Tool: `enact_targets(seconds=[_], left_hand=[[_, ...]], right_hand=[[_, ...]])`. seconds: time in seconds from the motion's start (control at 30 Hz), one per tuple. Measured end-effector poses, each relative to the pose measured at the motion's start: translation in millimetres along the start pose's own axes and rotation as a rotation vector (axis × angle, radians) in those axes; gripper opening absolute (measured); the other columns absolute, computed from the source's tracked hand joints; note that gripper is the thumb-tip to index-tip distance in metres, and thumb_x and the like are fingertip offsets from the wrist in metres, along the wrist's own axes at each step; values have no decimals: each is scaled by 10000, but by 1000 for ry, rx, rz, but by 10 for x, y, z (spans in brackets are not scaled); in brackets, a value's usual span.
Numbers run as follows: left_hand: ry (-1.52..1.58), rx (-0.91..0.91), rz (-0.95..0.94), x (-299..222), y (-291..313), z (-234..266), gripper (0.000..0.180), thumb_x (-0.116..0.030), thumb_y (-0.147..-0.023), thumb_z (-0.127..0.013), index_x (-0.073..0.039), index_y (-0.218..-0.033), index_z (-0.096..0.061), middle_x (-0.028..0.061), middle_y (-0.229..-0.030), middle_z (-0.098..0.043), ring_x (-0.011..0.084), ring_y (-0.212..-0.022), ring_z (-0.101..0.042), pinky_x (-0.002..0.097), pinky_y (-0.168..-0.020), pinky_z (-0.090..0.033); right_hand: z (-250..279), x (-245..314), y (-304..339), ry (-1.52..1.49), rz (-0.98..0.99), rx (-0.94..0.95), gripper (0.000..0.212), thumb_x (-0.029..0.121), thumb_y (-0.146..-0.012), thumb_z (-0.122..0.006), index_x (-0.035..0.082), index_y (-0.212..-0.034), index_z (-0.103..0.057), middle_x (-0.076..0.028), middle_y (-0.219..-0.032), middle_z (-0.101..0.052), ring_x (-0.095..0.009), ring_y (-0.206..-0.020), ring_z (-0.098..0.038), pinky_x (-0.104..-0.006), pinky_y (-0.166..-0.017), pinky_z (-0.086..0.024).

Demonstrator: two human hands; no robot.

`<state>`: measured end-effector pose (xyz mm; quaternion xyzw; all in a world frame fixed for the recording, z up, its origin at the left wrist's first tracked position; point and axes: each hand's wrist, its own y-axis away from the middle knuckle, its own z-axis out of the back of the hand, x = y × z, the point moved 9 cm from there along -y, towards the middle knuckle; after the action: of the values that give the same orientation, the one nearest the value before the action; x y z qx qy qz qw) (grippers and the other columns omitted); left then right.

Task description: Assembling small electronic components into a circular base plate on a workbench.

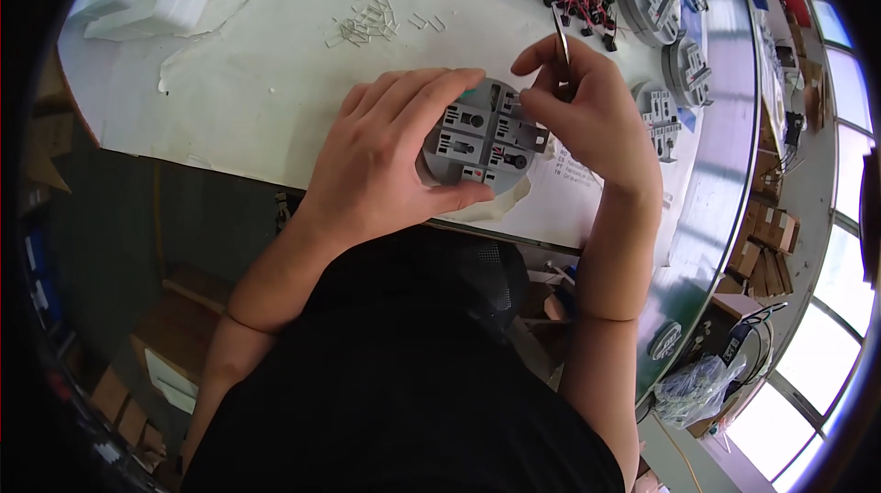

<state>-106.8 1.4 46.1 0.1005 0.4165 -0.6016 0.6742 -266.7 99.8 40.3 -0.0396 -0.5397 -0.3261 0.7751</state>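
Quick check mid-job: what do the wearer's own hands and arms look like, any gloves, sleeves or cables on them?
Left hand and right hand are both bare, with no gloves, and no watch or cable shows on either wrist. No sleeve covers the forearms. A plain black garment covers the torso between the arms.

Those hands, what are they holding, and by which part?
The left hand holds the gray disc by its rim; the right hand, a metal tool, part unclear.
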Motion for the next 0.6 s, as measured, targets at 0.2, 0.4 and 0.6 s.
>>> enact_targets(seconds=[0.2, 0.4, 0.6], left_hand=[[-3, 10, 10, 0, -18, -35, 926, -359, -639, -992, -116, -1445, -606, 78, -1364, -675, 305, -1231, -646, 443, -1033, -483], [-10, 15, 14, 3, -18, -36, 917, -363, -631, -1012, -75, -1419, -642, 105, -1368, -694, 317, -1226, -659, 443, -1068, -479], [72, -38, -8, 78, 9, 47, 722, -281, -772, -956, -61, -1391, -657, 104, -1326, -715, 282, -1171, -682, 414, -1010, -512]], right_hand=[[3, -39, -9, -3, -4, -15, 249, 41, -838, -716, -29, -1074, -683, -3, -682, -583, -75, -616, -546, -263, -551, -430], [-14, -108, -47, -14, -80, -6, 189, 101, -927, -790, 12, -1063, -693, 37, -730, -613, -16, -659, -518, -224, -588, -400], [210, -133, -31, -144, -132, -33, 216, 168, -952, -821, -4, -1030, -715, 9, -777, -674, -33, -677, -570, -226, -605, -438]])
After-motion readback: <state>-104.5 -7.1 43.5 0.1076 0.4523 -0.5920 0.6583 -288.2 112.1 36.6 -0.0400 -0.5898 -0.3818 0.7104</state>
